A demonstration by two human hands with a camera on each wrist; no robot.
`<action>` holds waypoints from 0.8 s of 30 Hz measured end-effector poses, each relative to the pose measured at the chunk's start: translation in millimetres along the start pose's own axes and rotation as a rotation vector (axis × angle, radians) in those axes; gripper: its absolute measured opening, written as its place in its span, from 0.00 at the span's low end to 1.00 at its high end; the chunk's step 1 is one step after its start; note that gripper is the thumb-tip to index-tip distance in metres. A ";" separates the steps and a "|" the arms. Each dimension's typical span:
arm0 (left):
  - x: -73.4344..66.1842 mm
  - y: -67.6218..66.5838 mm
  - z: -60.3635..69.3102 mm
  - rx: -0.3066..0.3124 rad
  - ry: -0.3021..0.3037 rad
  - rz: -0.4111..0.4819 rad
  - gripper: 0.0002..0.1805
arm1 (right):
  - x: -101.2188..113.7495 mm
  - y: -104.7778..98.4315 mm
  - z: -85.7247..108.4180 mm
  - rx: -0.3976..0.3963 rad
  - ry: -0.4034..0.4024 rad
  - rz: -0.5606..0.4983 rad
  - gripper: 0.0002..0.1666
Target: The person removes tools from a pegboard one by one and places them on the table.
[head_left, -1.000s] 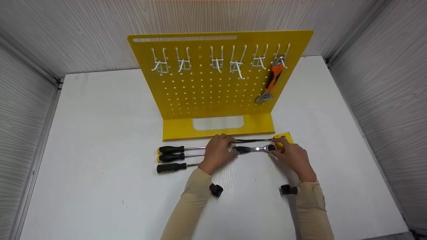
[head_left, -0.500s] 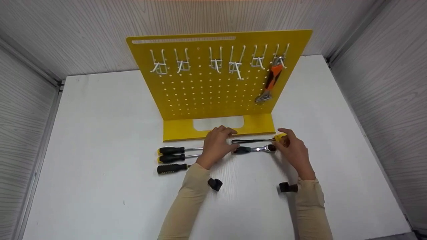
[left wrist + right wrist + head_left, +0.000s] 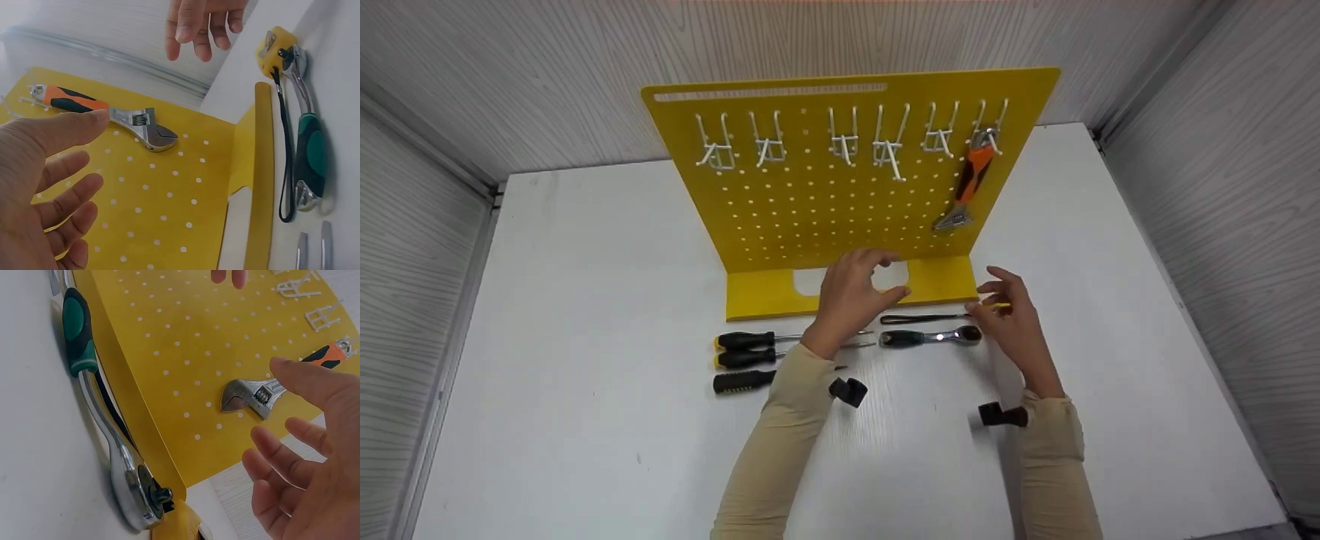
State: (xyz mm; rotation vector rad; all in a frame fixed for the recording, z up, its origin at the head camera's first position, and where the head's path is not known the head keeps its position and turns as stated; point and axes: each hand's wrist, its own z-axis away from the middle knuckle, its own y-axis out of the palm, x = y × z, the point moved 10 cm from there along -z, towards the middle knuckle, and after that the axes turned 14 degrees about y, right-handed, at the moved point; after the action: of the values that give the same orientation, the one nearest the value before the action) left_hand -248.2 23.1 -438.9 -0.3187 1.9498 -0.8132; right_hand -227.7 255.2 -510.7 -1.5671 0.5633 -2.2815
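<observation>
Above the front of the yellow pegboard base hovers my left hand (image 3: 851, 300), its fingers loosely bent and holding nothing. My right hand (image 3: 1011, 322) is raised over the yellow tape measure (image 3: 275, 50), with thumb and fingers apart and nothing between them. The tape measure is mostly hidden beneath that hand in the head view; its black wrist strap (image 3: 922, 319) runs left along the base. In front of the strap lies a ratchet wrench (image 3: 934, 337) with a green and black handle, its head toward the right. Neither hand touches it.
An adjustable wrench (image 3: 971, 180) with an orange and black handle hangs from the rightmost hook of the yellow pegboard (image 3: 787, 217). Several white hooks (image 3: 889, 154) line its top. Left of the ratchet lie three black-handled screwdrivers (image 3: 744, 341), shafts partly behind the left arm.
Both hands have lifted off the tools. The left hand has moved away from the ratchet handle toward the pegboard; the right has let go of the tape measure. The ratchet stays in place.
</observation>
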 end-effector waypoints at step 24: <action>-11.9 -1.7 -49.5 -0.102 -0.120 0.366 0.38 | 27.4 33.2 -24.2 0.183 0.041 -0.379 0.50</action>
State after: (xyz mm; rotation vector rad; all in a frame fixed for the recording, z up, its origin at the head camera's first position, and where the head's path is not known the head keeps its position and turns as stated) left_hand -284.9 48.3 -414.1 -0.0634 1.8649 -0.4480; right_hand -258.7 216.9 -512.4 -1.6509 0.0611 -2.5540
